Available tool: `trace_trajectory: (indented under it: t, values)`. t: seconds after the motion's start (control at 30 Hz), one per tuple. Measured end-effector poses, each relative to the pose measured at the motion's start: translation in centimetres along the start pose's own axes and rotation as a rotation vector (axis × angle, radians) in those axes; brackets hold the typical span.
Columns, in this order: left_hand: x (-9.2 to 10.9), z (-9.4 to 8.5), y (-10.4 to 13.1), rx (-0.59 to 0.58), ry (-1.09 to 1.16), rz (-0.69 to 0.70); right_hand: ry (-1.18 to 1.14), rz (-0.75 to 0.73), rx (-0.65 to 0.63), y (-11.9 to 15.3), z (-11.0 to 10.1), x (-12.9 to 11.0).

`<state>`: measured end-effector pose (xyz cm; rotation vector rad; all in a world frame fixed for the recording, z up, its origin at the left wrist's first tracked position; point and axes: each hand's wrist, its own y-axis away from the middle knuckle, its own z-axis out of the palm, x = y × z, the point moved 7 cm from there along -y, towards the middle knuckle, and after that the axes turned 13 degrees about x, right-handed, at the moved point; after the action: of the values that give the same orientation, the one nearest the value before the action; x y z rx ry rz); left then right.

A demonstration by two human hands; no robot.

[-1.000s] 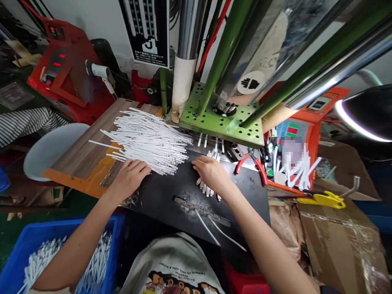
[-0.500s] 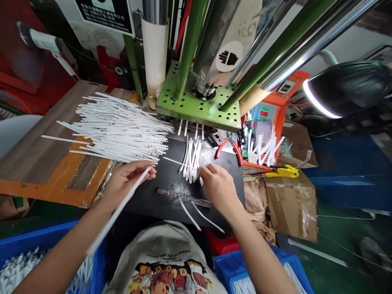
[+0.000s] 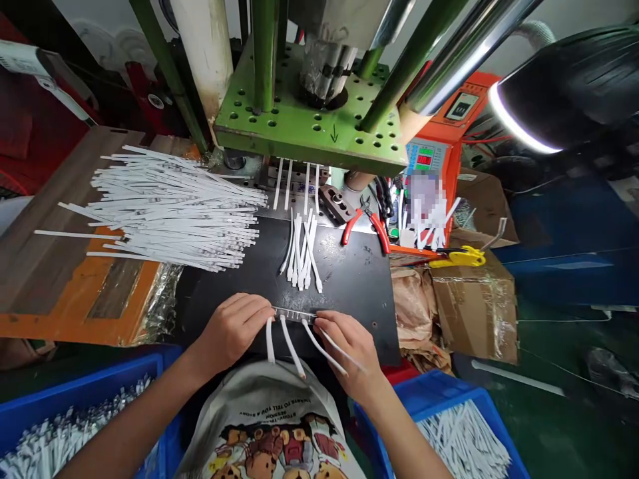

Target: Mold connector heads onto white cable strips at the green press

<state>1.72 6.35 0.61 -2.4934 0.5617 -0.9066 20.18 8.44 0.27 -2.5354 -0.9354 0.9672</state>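
A narrow metal mold bar [image 3: 294,314] lies across the front of the black work surface, between my hands. Several white flat strips [image 3: 292,347] stick out of it toward my body. My left hand [image 3: 238,327] is closed with its fingertips at the bar's left end, beside the leftmost strip. At the right end, my right hand [image 3: 349,346] pinches the bar, and a strip runs over its fingers. Just beyond the bar is a small bunch of white strips [image 3: 301,256]. The far strip ends under my fingertips are hidden.
A large pile of white strips [image 3: 174,209] covers the board at left. Behind stands a press with a green plate [image 3: 309,136], strips projecting beneath it. Red-handled cutters [image 3: 367,223] lie right of centre. Blue bins [image 3: 479,392] flank my lap. A lit lamp [image 3: 524,126] hangs at right.
Each hand carried a white strip before; now both are at the bar's ends and more strips stick out of it. My hands moved inward and toward my body, and the view shifted.
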Motion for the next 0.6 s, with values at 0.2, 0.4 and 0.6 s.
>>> trace_trajectory:
  t: [0.2, 0.4, 0.6]
  values:
    - [0.6, 0.1, 0.5, 0.079, -0.035, 0.06, 0.029, -0.037, 0.025, -0.3, -0.3, -0.4]
    - [-1.0, -0.3, -1.9, -0.238, 0.103, 0.089, -0.125, -0.077, -0.44, -4.6, 0.0, 2.3]
    - [-10.6, -2.1, -15.4, -0.03, -0.194, 0.037, 0.267, 0.171, 0.022, -21.4, -0.3, 12.5]
